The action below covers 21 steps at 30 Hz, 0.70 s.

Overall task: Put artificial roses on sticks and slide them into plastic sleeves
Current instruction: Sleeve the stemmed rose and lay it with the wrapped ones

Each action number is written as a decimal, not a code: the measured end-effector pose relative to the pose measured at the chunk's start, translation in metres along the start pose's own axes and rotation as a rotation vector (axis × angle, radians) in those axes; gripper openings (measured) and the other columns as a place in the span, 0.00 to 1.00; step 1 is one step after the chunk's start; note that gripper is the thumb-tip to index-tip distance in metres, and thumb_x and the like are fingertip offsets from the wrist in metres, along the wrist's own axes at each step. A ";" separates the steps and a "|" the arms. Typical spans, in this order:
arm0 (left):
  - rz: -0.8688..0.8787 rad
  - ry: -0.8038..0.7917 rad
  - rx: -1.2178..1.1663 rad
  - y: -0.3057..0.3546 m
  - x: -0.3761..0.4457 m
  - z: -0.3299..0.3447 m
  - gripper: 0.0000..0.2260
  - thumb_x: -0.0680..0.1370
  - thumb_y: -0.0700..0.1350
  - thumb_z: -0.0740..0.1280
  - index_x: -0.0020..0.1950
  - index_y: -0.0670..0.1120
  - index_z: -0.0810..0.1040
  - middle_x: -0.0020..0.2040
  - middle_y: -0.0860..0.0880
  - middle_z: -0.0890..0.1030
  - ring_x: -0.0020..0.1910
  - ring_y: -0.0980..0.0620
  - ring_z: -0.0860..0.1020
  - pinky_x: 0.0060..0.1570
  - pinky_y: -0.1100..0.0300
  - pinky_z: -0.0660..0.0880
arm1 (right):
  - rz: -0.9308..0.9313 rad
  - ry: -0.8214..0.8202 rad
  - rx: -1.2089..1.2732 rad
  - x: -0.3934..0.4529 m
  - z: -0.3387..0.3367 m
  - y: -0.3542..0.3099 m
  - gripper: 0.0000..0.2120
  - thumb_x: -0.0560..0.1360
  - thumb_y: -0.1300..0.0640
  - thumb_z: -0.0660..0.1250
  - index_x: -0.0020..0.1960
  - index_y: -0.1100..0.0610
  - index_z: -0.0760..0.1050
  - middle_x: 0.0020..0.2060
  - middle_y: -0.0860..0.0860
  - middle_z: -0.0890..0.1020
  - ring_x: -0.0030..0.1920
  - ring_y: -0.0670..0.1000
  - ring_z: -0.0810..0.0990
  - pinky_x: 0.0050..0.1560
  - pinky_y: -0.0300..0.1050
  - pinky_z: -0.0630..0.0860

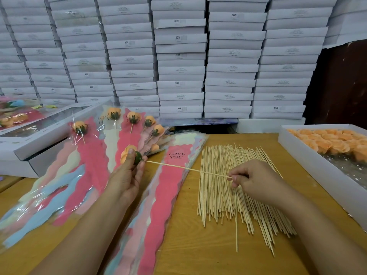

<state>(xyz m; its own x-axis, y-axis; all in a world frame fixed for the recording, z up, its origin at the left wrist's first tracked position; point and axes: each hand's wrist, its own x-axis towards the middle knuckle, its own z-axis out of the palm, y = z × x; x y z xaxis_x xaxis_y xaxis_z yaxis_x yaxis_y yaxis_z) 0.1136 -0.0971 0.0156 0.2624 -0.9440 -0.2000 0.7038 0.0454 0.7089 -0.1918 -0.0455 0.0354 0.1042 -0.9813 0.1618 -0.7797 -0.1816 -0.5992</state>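
My left hand [127, 175] grips an orange artificial rose [127, 154] with a green base, held above the sleeves. A thin wooden stick [186, 168] runs from the rose's base to my right hand [252, 181], which pinches its far end between thumb and fingers. Under the stick lies a stack of empty plastic sleeves [166, 187], the top one pink and printed LOVE YOU. A loose pile of sticks [234, 187] lies on the wooden table beneath my right hand. Several sleeved roses [119, 124] are fanned out at the left.
A white box [309, 155] of orange rose heads [333, 141] stands at the right. White boxes [39, 139] sit at the left under the finished sleeves. A wall of stacked white cartons [178, 56] fills the back. The table [190, 245] shows bare wood between sleeves and sticks.
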 end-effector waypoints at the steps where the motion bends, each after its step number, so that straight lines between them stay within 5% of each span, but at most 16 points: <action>1: -0.003 0.002 -0.002 0.000 0.000 0.000 0.12 0.75 0.47 0.74 0.51 0.40 0.78 0.32 0.46 0.84 0.32 0.56 0.84 0.29 0.67 0.80 | 0.000 0.000 -0.002 0.000 0.000 0.000 0.18 0.79 0.62 0.66 0.36 0.42 0.78 0.40 0.45 0.85 0.26 0.32 0.74 0.25 0.27 0.66; 8: -0.005 0.010 -0.008 0.000 0.000 -0.001 0.13 0.73 0.46 0.75 0.51 0.40 0.78 0.33 0.46 0.85 0.33 0.55 0.84 0.29 0.67 0.80 | 0.004 0.014 0.016 0.001 0.000 0.001 0.19 0.79 0.62 0.66 0.35 0.43 0.78 0.37 0.45 0.84 0.23 0.32 0.73 0.22 0.27 0.65; 13: -0.005 0.010 -0.004 0.000 0.000 -0.001 0.13 0.73 0.47 0.75 0.50 0.40 0.78 0.32 0.47 0.84 0.33 0.55 0.84 0.30 0.67 0.80 | 0.005 0.001 0.014 0.001 0.000 0.000 0.19 0.80 0.61 0.66 0.35 0.42 0.77 0.45 0.46 0.85 0.24 0.31 0.73 0.23 0.26 0.66; 21: 0.000 0.010 0.002 0.000 -0.001 0.000 0.11 0.74 0.46 0.74 0.48 0.40 0.78 0.31 0.47 0.84 0.31 0.55 0.84 0.29 0.67 0.79 | 0.005 0.000 0.005 0.001 0.000 0.000 0.19 0.79 0.61 0.66 0.34 0.42 0.76 0.45 0.46 0.85 0.25 0.32 0.74 0.24 0.27 0.66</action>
<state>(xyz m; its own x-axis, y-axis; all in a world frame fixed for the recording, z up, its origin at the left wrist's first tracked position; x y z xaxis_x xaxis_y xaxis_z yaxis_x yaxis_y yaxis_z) 0.1137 -0.0958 0.0157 0.2687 -0.9408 -0.2068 0.7027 0.0446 0.7101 -0.1920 -0.0465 0.0353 0.1003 -0.9823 0.1582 -0.7774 -0.1766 -0.6037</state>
